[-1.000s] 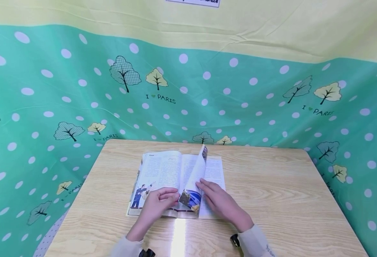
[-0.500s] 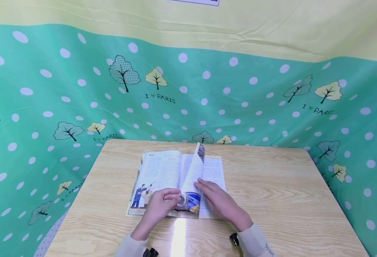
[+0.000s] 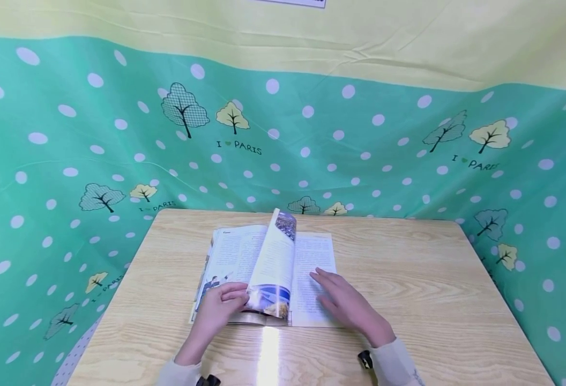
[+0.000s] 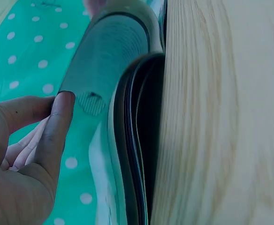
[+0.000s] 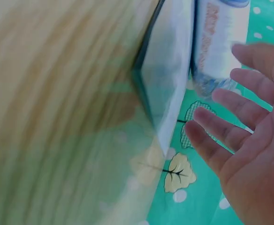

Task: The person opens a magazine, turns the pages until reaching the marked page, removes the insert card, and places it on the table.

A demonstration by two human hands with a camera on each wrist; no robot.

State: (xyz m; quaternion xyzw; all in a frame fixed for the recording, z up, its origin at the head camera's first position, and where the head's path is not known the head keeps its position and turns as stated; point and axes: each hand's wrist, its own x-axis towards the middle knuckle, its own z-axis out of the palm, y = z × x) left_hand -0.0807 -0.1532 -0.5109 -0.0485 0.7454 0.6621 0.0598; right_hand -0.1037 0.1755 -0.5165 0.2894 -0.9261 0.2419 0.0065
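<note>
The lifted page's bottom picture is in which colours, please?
The picture is mainly blue, with tan at lower right; the head view shows it best.

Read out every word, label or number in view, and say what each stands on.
"I PARIS", a green heart between: on the curtain, several times, some partly cut off or folded.
Print on the book: too small to read.
Orange lettering on the raised page: too blurred.
Label at the top edge: cut off, unreadable.
Marks on the right sleeve: too small.

Left hand [image 3: 219, 306] in a pinch
</note>
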